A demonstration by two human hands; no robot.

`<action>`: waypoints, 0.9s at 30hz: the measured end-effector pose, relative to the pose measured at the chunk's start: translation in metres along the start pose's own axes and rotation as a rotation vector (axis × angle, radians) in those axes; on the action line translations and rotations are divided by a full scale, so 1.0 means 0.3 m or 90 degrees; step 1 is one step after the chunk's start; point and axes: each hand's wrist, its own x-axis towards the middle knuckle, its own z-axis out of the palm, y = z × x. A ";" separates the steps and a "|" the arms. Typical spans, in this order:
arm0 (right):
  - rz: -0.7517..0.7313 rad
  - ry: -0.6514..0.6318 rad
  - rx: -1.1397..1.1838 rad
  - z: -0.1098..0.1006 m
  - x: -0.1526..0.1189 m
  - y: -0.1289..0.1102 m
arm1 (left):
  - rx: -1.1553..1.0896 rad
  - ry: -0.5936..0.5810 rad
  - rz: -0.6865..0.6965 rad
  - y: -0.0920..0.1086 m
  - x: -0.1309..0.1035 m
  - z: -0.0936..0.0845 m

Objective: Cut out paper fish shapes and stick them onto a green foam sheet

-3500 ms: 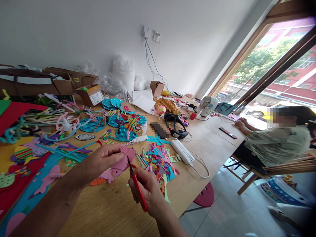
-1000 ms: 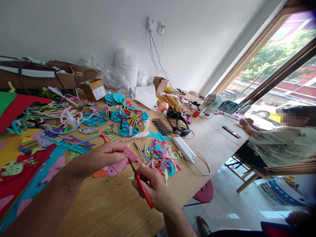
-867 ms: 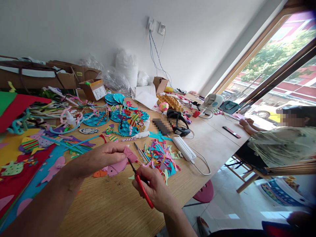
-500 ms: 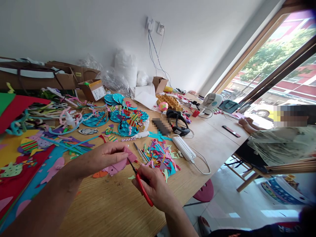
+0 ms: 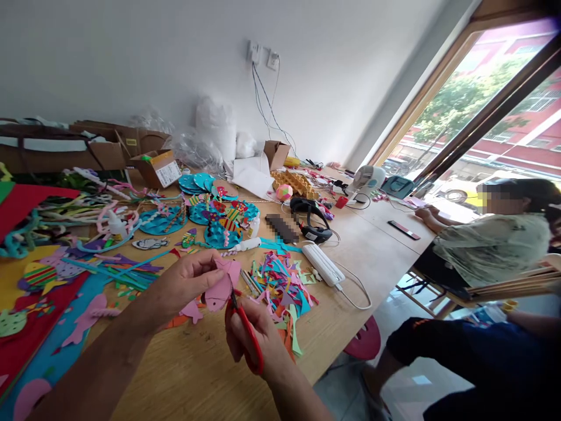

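My left hand (image 5: 186, 286) pinches a pink fish-shaped craft sheet (image 5: 218, 290) by its upper left edge. Dark drawn lines mark it, with a small eye dot near the bottom. My right hand (image 5: 258, 336) grips red-handled scissors (image 5: 249, 339), their dark blades against the sheet's right edge. Under and beside the sheet lie other pink cut pieces (image 5: 191, 311) and orange ones. To the right of the scissors spreads a pile of coloured scraps (image 5: 283, 280), with several pens (image 5: 249, 282) at its left side.
Blue decorated discs (image 5: 222, 234), a white glue bottle (image 5: 116, 224) and pipe cleaners (image 5: 65, 204) cover the table's left and middle. A black headset (image 5: 313, 225) and a white power strip (image 5: 323, 264) lie to the right. Another person (image 5: 491, 240) sits at the far right.
The pink sheet has turned to face me more fully, and the scissors have moved left and steepened along its right edge. A dark-clothed leg has come into view at lower right.
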 end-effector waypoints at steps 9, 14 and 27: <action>-0.020 0.034 0.033 0.020 0.011 -0.004 | -0.087 0.072 -0.003 0.001 0.004 0.044; -0.065 0.042 0.044 0.016 0.017 0.033 | -0.088 0.058 -0.014 0.005 0.003 0.062; -0.070 0.057 0.077 0.035 0.008 0.034 | -0.031 0.062 -0.062 -0.015 -0.004 0.071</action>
